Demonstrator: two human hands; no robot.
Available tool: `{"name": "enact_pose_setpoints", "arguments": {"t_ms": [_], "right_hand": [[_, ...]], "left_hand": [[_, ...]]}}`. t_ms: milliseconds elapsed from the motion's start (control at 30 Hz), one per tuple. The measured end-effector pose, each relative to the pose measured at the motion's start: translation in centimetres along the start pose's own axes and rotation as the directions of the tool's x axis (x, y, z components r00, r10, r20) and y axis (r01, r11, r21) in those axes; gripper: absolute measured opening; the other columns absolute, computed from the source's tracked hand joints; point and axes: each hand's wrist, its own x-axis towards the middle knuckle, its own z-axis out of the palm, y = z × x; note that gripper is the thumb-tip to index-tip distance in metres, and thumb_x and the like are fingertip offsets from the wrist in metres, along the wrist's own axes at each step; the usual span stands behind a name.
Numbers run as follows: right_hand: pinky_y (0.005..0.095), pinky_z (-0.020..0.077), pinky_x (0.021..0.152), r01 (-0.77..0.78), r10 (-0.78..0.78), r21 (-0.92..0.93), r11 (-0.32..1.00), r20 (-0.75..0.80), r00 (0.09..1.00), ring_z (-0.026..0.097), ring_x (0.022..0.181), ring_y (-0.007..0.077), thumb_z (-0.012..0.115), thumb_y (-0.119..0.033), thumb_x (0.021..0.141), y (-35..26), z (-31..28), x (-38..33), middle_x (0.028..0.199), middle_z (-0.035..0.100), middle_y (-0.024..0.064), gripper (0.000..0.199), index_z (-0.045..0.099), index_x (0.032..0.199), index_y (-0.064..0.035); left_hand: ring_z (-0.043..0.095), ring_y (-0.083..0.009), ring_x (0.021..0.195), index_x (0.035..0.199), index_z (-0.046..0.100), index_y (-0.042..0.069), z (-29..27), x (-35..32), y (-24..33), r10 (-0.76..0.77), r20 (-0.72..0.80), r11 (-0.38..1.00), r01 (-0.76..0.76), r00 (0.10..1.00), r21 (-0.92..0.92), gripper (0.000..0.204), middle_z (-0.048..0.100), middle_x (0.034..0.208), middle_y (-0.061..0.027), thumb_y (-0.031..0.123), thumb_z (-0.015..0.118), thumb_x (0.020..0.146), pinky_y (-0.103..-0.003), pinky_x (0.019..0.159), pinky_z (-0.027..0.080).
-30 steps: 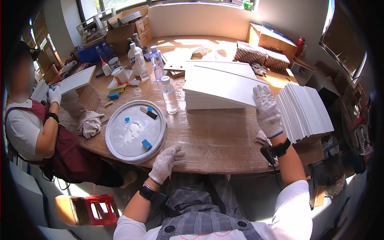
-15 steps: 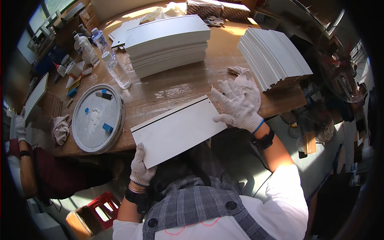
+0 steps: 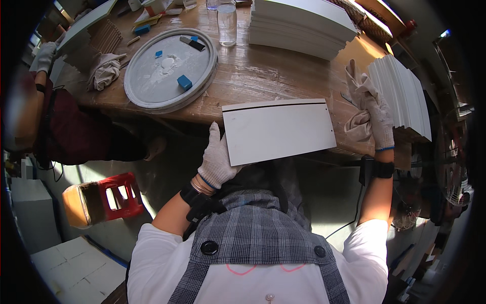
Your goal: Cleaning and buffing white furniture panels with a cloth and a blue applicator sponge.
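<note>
My left hand, in a white knitted glove, grips the left edge of a white rectangular panel. The panel has a dark groove along its far long side and small holes at its right end; it lies at the table's near edge. Off to the right, my gloved right hand is closed on a beige cloth, which bunches up around it. Its fingers are partly hidden by the folds. A thin grey metal piece shows beside the cloth, and I cannot make out its kind.
Stacks of white panels stand at the back and right of the wooden table. On the left, a round grey lid carries blue blocks and white powder, near a clear bottle. A co-worker's gloved hand touches another panel.
My right hand has gone from beside the panel to the cloth and closed on it. My left hand still grips the panel, now turned more level. The view has shifted.
</note>
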Motion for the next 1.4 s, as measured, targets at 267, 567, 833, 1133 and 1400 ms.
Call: {"name": "enact_pose_setpoints", "arguments": {"t_ms": [267,567,833,1133,1400], "right_hand": [[0.0423,0.0316,0.106,0.345,-0.201,-0.837,0.424,0.285,0.937,0.041,0.125,0.0370,0.058,-0.040,0.086,-1.9,20.7,-3.1,0.133,0.047,0.0204,0.058,0.048,0.133,-0.0064],[0.0433,0.0396,0.101,0.898,-0.397,-0.082,0.432,0.877,0.271,0.046,0.124,0.0274,0.067,-0.026,0.072,-3.7,19.0,-12.5,0.125,0.054,0.0059,0.053,0.056,0.123,-0.0194],[0.0389,0.0494,0.085,-0.142,0.527,-0.740,0.658,0.317,0.789,0.065,0.094,0.0297,0.059,-0.030,0.086,-6.4,3.8,-10.6,0.099,0.067,0.0153,0.034,0.064,0.112,-0.0085],[0.0464,0.0329,0.106,0.856,-0.382,-0.388,0.342,0.775,0.504,0.043,0.125,0.0317,0.066,-0.039,0.076,-5.5,23.0,-10.8,0.133,0.047,0.0118,0.060,0.050,0.129,-0.0182],[0.0457,0.0367,0.096,0.054,-0.070,-0.943,0.329,0.032,0.997,0.047,0.114,0.0336,0.058,-0.039,0.084,1.5,16.0,-1.1,0.130,0.050,0.0142,0.055,0.049,0.133,-0.0142]], "left_hand": [[0.043,-0.0302,0.128,0.141,0.037,0.017,0.9,0.3,0.3,-0.089,0.278,0.172,0.289,0.957,-0.942,0.066,0.044,0.140,-0.0101,0.061,0.033,0.093,-0.056,0.109,0.027],[0.038,-0.0270,0.132,0.139,0.038,0.012,-2.0,1.1,-1.8,0.158,0.367,0.792,0.104,0.917,-0.601,0.070,0.043,0.141,-0.0098,0.064,0.024,0.093,-0.041,0.111,0.028],[0.043,-0.0247,0.128,0.135,0.042,0.010,-0.1,0.8,-1.3,0.009,0.079,0.575,0.059,0.997,-0.816,0.048,0.048,0.135,-0.0106,0.040,0.038,0.098,-0.041,0.106,0.036],[0.051,-0.0259,0.120,0.134,0.042,0.008,1.0,-1.4,-2.0,0.249,0.156,0.841,-0.293,0.956,0.454,0.043,0.051,0.131,-0.0114,0.025,0.051,0.095,-0.038,0.103,0.041],[0.050,-0.0289,0.122,0.136,0.036,0.006,2.6,-0.9,-1.9,-0.113,-0.080,0.777,0.038,0.990,-0.628,0.041,0.049,0.131,-0.0141,0.014,0.044,0.097,-0.045,0.103,0.043]]}}
